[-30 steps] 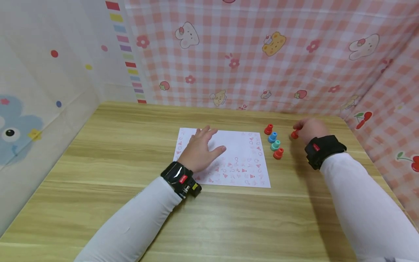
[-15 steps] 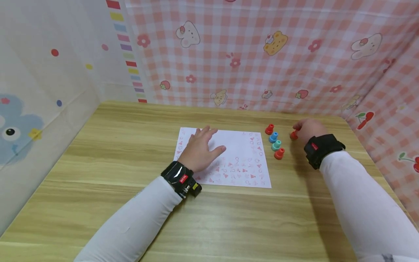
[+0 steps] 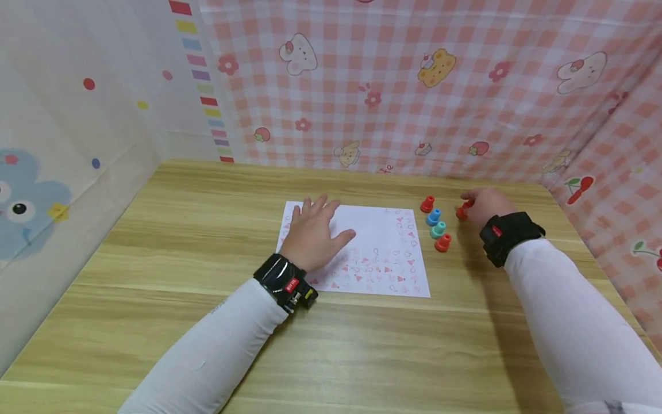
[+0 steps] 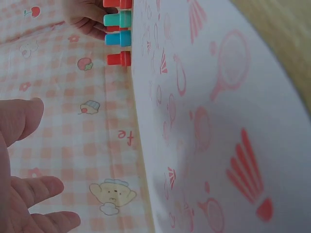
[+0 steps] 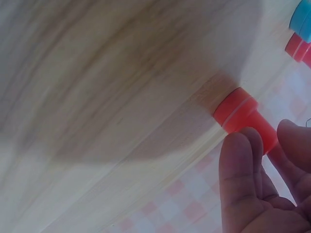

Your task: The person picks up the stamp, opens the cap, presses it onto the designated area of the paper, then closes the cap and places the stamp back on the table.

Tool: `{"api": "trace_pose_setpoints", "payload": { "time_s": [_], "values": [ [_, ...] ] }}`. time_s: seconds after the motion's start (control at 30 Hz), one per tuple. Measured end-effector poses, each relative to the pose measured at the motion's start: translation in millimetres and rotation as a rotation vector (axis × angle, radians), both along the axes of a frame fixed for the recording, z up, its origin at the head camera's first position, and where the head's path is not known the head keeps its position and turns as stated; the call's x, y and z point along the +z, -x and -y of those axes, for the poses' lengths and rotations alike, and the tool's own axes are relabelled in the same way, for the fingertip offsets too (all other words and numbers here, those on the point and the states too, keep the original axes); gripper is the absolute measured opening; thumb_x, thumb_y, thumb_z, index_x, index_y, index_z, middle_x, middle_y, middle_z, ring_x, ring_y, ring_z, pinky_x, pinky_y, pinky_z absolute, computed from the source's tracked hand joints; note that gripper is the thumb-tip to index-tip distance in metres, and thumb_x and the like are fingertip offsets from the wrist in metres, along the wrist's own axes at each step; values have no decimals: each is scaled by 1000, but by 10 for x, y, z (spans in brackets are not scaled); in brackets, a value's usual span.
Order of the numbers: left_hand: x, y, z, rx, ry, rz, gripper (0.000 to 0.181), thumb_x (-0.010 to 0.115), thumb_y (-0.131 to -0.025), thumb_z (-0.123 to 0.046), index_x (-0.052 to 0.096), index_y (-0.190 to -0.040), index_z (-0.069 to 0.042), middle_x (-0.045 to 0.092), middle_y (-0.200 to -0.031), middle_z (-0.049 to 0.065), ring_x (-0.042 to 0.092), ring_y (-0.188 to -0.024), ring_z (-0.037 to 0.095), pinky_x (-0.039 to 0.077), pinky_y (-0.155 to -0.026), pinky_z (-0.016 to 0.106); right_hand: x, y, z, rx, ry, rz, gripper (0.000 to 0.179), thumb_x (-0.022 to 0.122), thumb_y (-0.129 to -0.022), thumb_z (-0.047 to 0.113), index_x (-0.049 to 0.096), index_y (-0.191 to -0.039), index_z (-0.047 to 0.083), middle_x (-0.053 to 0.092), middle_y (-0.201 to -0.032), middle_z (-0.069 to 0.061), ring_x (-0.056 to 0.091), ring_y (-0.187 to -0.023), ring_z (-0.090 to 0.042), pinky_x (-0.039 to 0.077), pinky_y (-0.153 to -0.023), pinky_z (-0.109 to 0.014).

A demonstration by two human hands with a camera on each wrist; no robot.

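Note:
My right hand [image 3: 488,206] grips a small red stamp [image 3: 462,211] beside a row of stamps at the back right. In the right wrist view, this red stamp [image 5: 240,114] has its wide end near the tabletop and its narrow handle among my fingertips. My left hand [image 3: 312,234] is spread over the left part of a white paper [image 3: 362,230] and holds nothing. Red prints of rackets and shuttlecocks [image 4: 250,174] mark the sheet. To its right stand a red stamp [image 3: 427,204], a blue stamp [image 3: 434,217], a teal stamp [image 3: 438,230] and another red stamp [image 3: 443,243].
A wood-grain table [image 3: 362,356] bears everything. Behind it hangs a pink checked cloth [image 3: 331,86] with cartoon prints, meeting a white cloth [image 3: 114,69] on the left. The right-hand cloth [image 3: 626,218] comes close to my right forearm.
My right hand and its red stamp have shifted slightly left, closer to the row. My left hand's fingers have moved a little over the paper. The head view has turned slightly.

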State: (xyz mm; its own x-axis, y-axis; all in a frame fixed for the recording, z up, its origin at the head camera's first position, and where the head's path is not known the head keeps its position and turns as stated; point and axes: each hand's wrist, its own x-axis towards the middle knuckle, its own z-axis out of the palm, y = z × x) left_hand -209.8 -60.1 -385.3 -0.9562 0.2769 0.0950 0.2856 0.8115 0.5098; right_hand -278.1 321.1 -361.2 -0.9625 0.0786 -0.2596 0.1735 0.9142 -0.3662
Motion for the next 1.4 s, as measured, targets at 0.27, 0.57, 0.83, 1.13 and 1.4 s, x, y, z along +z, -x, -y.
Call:
{"api": "trace_pose_setpoints", "payload": {
  "time_s": [0.27, 0.57, 0.83, 1.13, 1.4],
  "values": [
    [38, -27, 2, 8, 3, 2, 73, 64, -101, -53, 44, -160, -15, 29, -172, 17, 17, -160, 49, 7, -131, 64, 56, -65, -4, -3, 13, 2, 51, 48, -100, 2, 51, -152, 2, 52, -147, -32, 53, -117, -44, 49, -98, -58],
    [27, -10, -8, 13, 2, -2, 73, 65, -101, -53, 44, -160, -15, 30, -172, 17, 17, -160, 49, 6, -131, 64, 285, -276, 187, 35, -21, -95, 38, 59, -106, 23, 62, -138, 1, 64, -132, -27, 60, -112, -43, 52, -94, -59],
    [22, 1, -10, 17, 1, -4, 72, 65, -101, -52, 45, -159, -14, 30, -172, 17, 17, -160, 49, 7, -130, 64, 339, -481, 379, 188, -123, 6, 54, 70, -99, 44, 67, -129, -1, 72, -116, -22, 63, -96, -34, 54, -77, -44],
    [16, -14, -10, 23, -7, -10, 69, 65, -101, -50, 47, -158, -14, 31, -172, 17, 18, -160, 49, 7, -130, 65, 174, -536, 484, 216, -146, 40, 48, 77, -92, 41, 71, -114, -2, 69, -95, -13, 58, -83, -29, 47, -65, -33],
    [19, -15, -19, 20, 4, -14, 68, 65, -102, -50, 48, -157, -14, 33, -171, 17, 19, -160, 49, 9, -130, 66, 116, -546, 501, 199, -143, 62, 38, 80, -92, 37, 77, -102, 1, 63, -80, -8, 55, -78, -26, 43, -63, -32]
  ]
}}
